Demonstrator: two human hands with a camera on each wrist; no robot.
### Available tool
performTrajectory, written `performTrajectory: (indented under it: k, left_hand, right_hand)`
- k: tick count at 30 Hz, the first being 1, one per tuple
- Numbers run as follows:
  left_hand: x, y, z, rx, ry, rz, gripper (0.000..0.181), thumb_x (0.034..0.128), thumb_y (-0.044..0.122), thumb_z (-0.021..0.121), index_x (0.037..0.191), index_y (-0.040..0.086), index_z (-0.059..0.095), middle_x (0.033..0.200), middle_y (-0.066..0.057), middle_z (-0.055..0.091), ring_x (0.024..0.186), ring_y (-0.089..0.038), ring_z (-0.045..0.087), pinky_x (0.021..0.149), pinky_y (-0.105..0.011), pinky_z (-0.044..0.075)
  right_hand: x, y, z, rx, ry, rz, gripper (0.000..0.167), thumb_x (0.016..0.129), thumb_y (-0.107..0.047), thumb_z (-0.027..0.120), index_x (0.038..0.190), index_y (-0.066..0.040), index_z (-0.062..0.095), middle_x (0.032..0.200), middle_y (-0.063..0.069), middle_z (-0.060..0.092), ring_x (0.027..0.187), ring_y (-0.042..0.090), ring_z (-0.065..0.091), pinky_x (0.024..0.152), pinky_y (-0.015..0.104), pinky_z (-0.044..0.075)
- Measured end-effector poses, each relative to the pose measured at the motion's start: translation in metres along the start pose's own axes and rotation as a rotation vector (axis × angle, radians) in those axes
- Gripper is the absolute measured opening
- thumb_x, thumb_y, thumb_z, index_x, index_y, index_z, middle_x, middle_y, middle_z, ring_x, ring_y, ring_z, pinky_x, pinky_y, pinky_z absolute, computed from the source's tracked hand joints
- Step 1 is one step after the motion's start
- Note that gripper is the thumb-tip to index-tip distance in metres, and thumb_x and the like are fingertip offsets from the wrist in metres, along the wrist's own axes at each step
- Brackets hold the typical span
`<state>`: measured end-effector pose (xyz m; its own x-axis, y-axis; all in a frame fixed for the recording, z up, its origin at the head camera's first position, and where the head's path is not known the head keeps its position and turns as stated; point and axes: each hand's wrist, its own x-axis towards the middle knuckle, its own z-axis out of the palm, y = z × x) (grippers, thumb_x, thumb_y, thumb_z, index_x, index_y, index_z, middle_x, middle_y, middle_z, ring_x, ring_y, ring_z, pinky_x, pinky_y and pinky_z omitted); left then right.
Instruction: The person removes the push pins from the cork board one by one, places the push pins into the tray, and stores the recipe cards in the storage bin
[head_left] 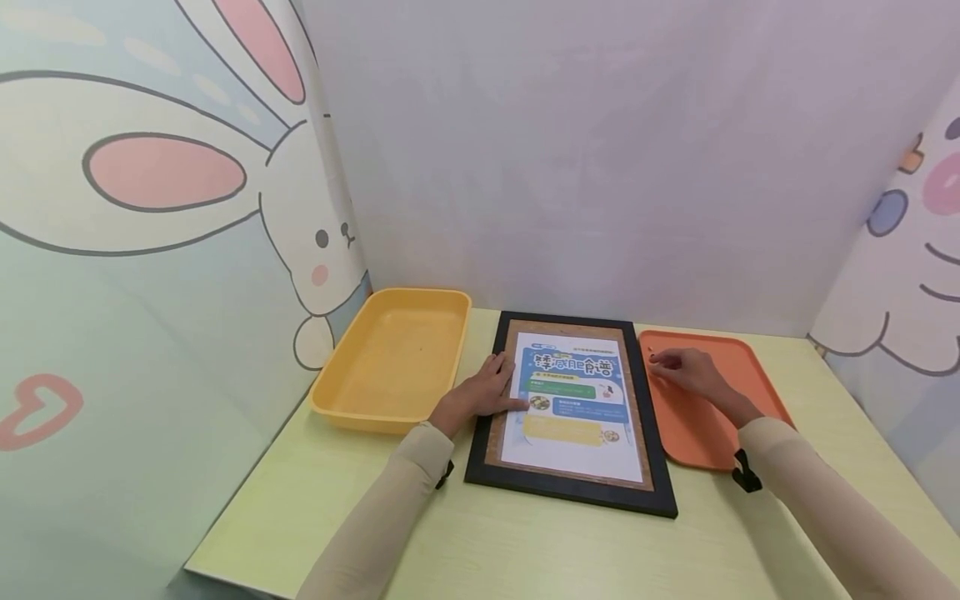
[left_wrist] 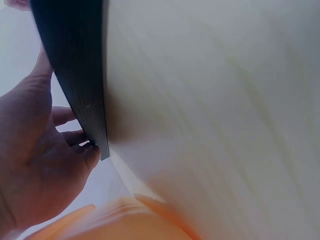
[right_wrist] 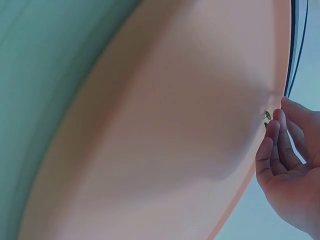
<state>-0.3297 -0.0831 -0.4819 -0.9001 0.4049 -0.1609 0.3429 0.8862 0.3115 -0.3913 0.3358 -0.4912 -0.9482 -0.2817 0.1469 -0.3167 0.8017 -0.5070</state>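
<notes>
A black-framed board [head_left: 570, 496] with a cork-like brown surface lies on the table, a printed sheet [head_left: 573, 450] on top of it. My left hand [head_left: 483, 392] rests on the board's left side, its fingers spread over the frame and the sheet's edge. In the left wrist view its fingertips touch the black frame [left_wrist: 82, 85]. Over the far left part of the orange tray [head_left: 693, 437], my right hand [head_left: 690, 371] has its thumb and fingers bent together. Small tacks, one of them green [right_wrist: 268, 115], lie by those fingertips; whether any is pinched is unclear.
A yellow tray [head_left: 390, 350] stands left of the board, near the wall. The orange tray sits close along the board's right edge. A pale curtain [head_left: 585, 167] hangs behind the table, and walls with cartoon drawings rise at both sides.
</notes>
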Motion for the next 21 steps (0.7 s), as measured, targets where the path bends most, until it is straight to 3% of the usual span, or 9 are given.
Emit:
performTrajectory:
  k: [12,21]
  left_hand:
    - [0.002,-0.003,0.003,0.001,0.001,0.000,0.108,0.0951,0.069,0.060,0.167,0.005,0.011,0.174,-0.015,0.006,0.160,-0.030,0.005,0.126,-0.044,0.024]
    - [0.003,-0.003,0.003,0.003,0.004,0.002,0.108,0.0950,0.068,0.060,0.167,0.005,0.009,0.174,-0.015,0.006,0.160,-0.030,0.006,0.126,-0.044,0.024]
  right_hand:
    - [0.000,-0.013,0.000,-0.002,0.015,-0.046,0.030,0.096,-0.013,0.076,0.118,0.008,0.073,0.105,0.023,0.075,0.091,0.034,0.069,0.085,0.054,0.059]
    - [0.001,-0.023,0.005,0.011,-0.015,-0.045,0.029,0.096,-0.013,0.076,0.116,0.008,0.073,0.099,0.019,0.074,0.083,0.027,0.065,0.073,0.037,0.057]
